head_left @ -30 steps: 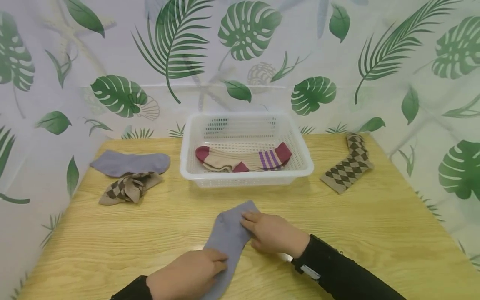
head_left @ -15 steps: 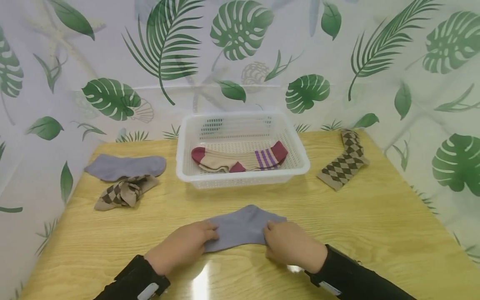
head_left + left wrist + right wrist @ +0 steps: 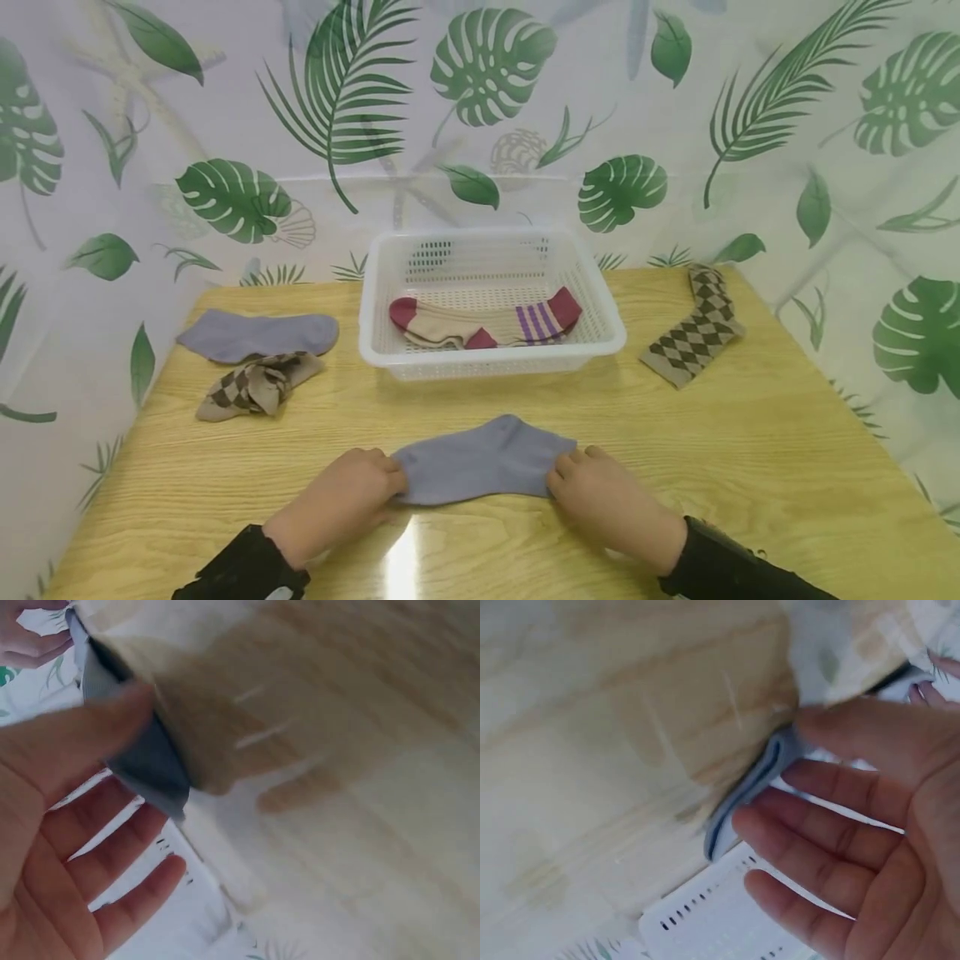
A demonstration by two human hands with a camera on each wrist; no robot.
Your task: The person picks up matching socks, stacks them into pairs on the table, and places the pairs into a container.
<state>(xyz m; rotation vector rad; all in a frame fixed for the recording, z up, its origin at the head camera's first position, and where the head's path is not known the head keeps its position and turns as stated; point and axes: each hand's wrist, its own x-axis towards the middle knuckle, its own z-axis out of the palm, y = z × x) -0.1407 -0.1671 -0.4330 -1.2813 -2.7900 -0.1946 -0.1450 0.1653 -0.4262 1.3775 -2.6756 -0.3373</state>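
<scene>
A grey-blue sock point(image 3: 472, 467) lies sideways across the near part of the table, its heel bulge pointing away from me. My left hand point(image 3: 341, 500) pinches the left end; in the left wrist view the thumb lies over the grey-blue sock point(image 3: 154, 769) with fingers beneath. At the right end my right hand point(image 3: 611, 504) pinches the edge. Layered fabric of the sock point(image 3: 739, 799) shows between thumb and fingers in the right wrist view, the other fingers spread loosely. Both hands hide the sock's very ends in the head view.
Behind the hands stands a white perforated basket point(image 3: 495, 360) holding beige socks point(image 3: 465, 325) with maroon ends and purple stripes. Another grey-blue sock point(image 3: 262, 335) and a crumpled brown argyle sock point(image 3: 258, 387) lie left. A flat argyle sock point(image 3: 697, 329) lies right.
The sock has turned from a slanting, near-upright lie to sideways. My right hand has moved right and nearer me; my left hand has moved away from me, then left to the sock's end.
</scene>
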